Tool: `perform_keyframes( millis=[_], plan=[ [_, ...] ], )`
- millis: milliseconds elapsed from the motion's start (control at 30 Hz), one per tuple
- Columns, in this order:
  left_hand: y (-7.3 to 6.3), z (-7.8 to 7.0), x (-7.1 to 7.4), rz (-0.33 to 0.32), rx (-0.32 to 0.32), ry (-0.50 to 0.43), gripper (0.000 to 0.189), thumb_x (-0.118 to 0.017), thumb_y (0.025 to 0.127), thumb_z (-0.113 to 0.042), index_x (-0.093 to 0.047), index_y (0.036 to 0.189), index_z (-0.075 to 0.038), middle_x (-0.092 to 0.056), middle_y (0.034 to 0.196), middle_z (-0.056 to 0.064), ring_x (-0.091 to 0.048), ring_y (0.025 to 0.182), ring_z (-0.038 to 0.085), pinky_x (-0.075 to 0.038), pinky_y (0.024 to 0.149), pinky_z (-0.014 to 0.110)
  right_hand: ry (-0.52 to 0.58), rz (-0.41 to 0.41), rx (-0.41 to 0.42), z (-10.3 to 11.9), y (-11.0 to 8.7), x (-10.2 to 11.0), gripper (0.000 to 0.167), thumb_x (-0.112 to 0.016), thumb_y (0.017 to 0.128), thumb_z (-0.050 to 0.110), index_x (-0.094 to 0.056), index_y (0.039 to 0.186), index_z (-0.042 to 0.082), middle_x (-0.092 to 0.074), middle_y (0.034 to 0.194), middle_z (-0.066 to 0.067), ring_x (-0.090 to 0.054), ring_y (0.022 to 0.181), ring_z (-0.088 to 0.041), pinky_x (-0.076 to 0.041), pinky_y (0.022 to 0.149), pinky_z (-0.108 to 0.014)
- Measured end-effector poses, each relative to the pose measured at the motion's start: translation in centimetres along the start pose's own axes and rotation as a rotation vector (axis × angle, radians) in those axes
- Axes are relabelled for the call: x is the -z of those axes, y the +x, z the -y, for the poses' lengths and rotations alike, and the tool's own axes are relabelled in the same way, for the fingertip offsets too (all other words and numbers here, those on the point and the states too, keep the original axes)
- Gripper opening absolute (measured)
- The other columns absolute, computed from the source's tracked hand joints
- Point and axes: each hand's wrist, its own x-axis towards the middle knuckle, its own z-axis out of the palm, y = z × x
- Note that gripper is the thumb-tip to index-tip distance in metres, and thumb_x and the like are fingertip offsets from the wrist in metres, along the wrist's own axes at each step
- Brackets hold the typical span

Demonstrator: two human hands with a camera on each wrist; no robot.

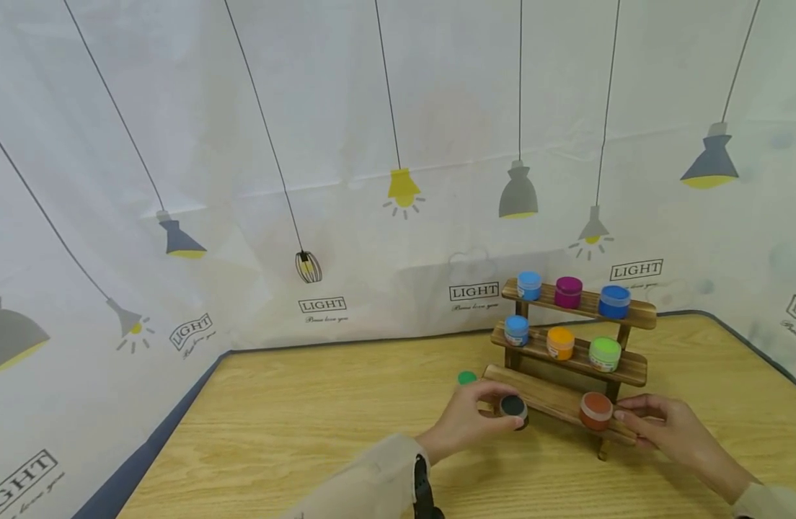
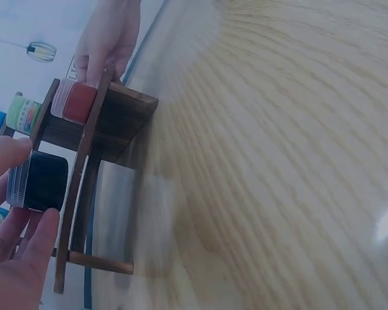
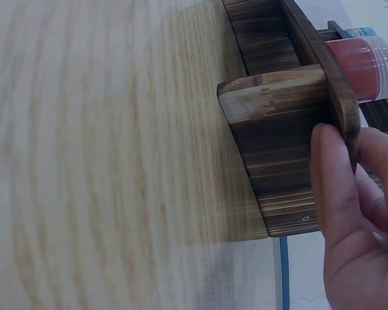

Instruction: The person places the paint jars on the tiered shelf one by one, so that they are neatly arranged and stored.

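A small paint jar with black contents [image 1: 513, 408] is pinched between the thumb and fingers of my left hand [image 1: 466, 422], just in front of the left part of the lowest shelf. In the left wrist view this black jar [image 2: 46, 181] lies close beside the shelf board. My right hand [image 1: 677, 429] grips the right end of the bottom board of a three-tier wooden stand [image 1: 534, 389]; the right wrist view shows thumb and fingers on either side of that board [image 3: 339, 97]. A red-brown jar [image 1: 595, 411] sits on this board near my right fingers.
The middle tier carries light blue [image 1: 517, 330], orange [image 1: 560, 342] and green [image 1: 605, 354] jars. On the top tier are light blue [image 1: 529, 285], purple [image 1: 568, 292] and dark blue [image 1: 614, 301] ones. A green-topped jar [image 1: 466, 377] is partly hidden behind my left hand. A printed curtain [image 1: 372, 288] backs the wooden table [image 1: 275, 418].
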Motion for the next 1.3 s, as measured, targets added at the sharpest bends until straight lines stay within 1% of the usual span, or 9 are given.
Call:
perform_keyframes(
  millis=[233, 400, 533, 667, 833, 967, 1100, 1200, 1300],
  plan=[
    [1.6, -0.7, -1.1, -0.048, -0.057, 0.113, 0.032, -0.07, 0.077, -0.016, -0.063, 0.108, -0.012, -0.057, 0.095, -0.009, -0.055, 0.079, 0.003, -0.047, 0.066, 0.017, 0.0, -0.002, 0.005, -0.1, 0.0, 0.0, 0.042, -0.053, 0.09, 0.019, -0.049, 0.111, -0.017, -0.06, 0.091, -0.011, -0.059, 0.064, -0.011, -0.051, 0.057, -0.029],
    [2.5, -1.1, -1.8, -0.06, -0.053, 0.139, 0.033, -0.071, 0.076, -0.014, -0.063, 0.107, -0.01, -0.058, 0.094, -0.007, -0.055, 0.078, 0.0, -0.047, 0.065, 0.016, -0.002, 0.0, 0.005, -0.1, 0.0, 0.0, 0.042, -0.052, 0.09, 0.02, -0.049, 0.112, -0.017, -0.06, 0.09, -0.01, -0.059, 0.064, -0.011, -0.051, 0.057, -0.03],
    [3.1, -1.3, -2.2, -0.058, -0.074, 0.184, 0.033, -0.07, 0.076, -0.015, -0.062, 0.108, -0.007, -0.057, 0.095, -0.004, -0.054, 0.077, -0.001, -0.045, 0.067, 0.015, -0.005, -0.005, 0.021, 0.0, 0.0, 0.0, 0.041, -0.053, 0.09, 0.019, -0.05, 0.111, -0.017, -0.06, 0.089, -0.01, -0.059, 0.063, -0.011, -0.051, 0.056, -0.03],
    [3.7, -1.1, -2.5, -0.072, -0.084, 0.233, 0.032, -0.071, 0.076, -0.016, -0.064, 0.106, -0.009, -0.057, 0.092, -0.006, -0.053, 0.076, -0.002, -0.044, 0.068, 0.014, -0.004, -0.009, 0.032, -0.1, -0.1, -0.1, 0.041, -0.053, 0.09, 0.018, -0.05, 0.11, -0.017, -0.06, 0.089, -0.01, -0.059, 0.064, -0.01, -0.051, 0.056, -0.03],
    [4.1, -1.1, -2.9, -0.098, -0.063, 0.276, 0.031, -0.071, 0.076, -0.02, -0.064, 0.105, -0.014, -0.057, 0.09, -0.01, -0.052, 0.075, -0.003, -0.042, 0.069, 0.015, 0.011, -0.005, 0.03, -0.1, -0.1, 0.0, 0.04, -0.053, 0.09, 0.018, -0.05, 0.11, -0.017, -0.061, 0.089, -0.009, -0.059, 0.065, -0.009, -0.051, 0.056, -0.03],
    [4.3, -1.1, -3.1, -0.095, -0.033, 0.293, 0.031, -0.071, 0.076, -0.023, -0.064, 0.106, -0.016, -0.057, 0.091, -0.012, -0.052, 0.076, -0.002, -0.038, 0.074, 0.016, 0.019, 0.0, 0.022, -0.2, 0.0, 0.0, 0.041, -0.052, 0.09, 0.018, -0.049, 0.11, -0.017, -0.06, 0.09, -0.008, -0.059, 0.067, -0.008, -0.051, 0.057, -0.03],
    [4.4, -1.2, -3.2, -0.064, 0.0, 0.263, 0.032, -0.071, 0.076, -0.023, -0.064, 0.107, -0.016, -0.057, 0.093, -0.012, -0.051, 0.077, -0.002, -0.041, 0.071, 0.016, 0.018, 0.0, 0.012, -0.2, 0.0, -0.1, 0.041, -0.052, 0.091, 0.018, -0.049, 0.111, -0.017, -0.06, 0.09, -0.009, -0.059, 0.066, -0.009, -0.051, 0.057, -0.03],
    [4.5, -1.2, -3.3, -0.036, 0.021, 0.229, 0.033, -0.071, 0.076, -0.021, -0.063, 0.107, -0.014, -0.058, 0.091, -0.012, -0.052, 0.075, -0.001, -0.043, 0.066, 0.015, 0.01, -0.007, 0.013, -0.3, 0.0, -0.1, 0.041, -0.052, 0.091, 0.018, -0.049, 0.111, -0.017, -0.061, 0.09, -0.01, -0.059, 0.065, -0.009, -0.051, 0.056, -0.03],
    [4.7, -1.3, -3.2, -0.018, 0.041, 0.206, 0.032, -0.07, 0.076, -0.02, -0.063, 0.107, -0.013, -0.057, 0.088, -0.012, -0.051, 0.074, -0.001, -0.044, 0.065, 0.015, 0.009, -0.006, 0.02, -0.3, 0.0, -0.1, 0.041, -0.052, 0.091, 0.018, -0.049, 0.111, -0.017, -0.06, 0.089, -0.009, -0.059, 0.066, -0.009, -0.051, 0.057, -0.03]
  ],
)
